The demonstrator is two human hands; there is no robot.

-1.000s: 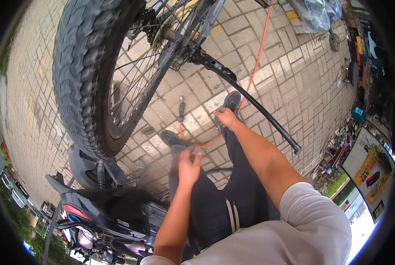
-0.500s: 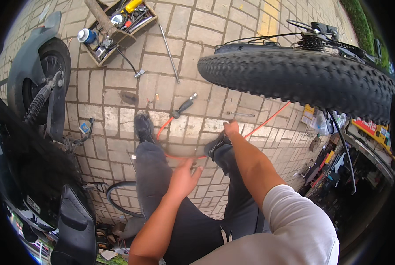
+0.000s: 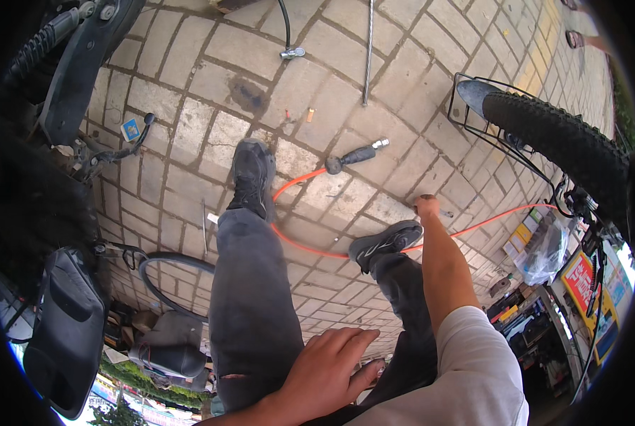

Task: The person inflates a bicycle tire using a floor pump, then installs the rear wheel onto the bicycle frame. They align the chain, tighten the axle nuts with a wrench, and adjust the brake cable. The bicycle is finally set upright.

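My right hand (image 3: 425,204) reaches down to the pavers beyond my shoe (image 3: 385,241), fingers curled around a slim metal tool (image 3: 446,214), probably a wrench; its grip is small in view. My left hand (image 3: 335,366) hangs open over my thighs, fingers loosely bent and thumb apart, holding nothing visible. An air hose fitting with a dark grip (image 3: 360,155) lies on the paving, joined to an orange hose (image 3: 296,181). A long metal rod (image 3: 368,64) lies farther away, beside a short black hose with a metal end (image 3: 291,53).
A motorbike (image 3: 65,319) stands along my left. A bicycle rear wheel (image 3: 559,124) is raised at right. Cluttered shop shelves and a plastic bag (image 3: 544,248) are at lower right. Another person's sandalled foot (image 3: 574,39) shows at top right. A black hose loop (image 3: 154,280) lies left.
My view has swung toward the right, away from close beside the tyre. My right hand has reached down onto the metal tool on the ground; my left hand has drawn back toward me.
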